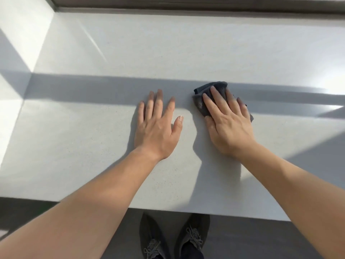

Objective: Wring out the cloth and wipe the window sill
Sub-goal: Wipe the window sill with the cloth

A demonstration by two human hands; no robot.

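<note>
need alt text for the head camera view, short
A person's right hand presses a dark grey cloth flat on a pale window sill, while the left hand rests open beside it. Dark shoes show below the sill's edge.

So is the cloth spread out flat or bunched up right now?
Bunched up: the cloth is a small folded wad under the flat right hand, with layered edges showing past its fingers.

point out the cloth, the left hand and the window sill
cloth (199,105): head view, its bare left edge
left hand (156,131): head view, back of hand
window sill (168,43): head view, bare far surface
</note>
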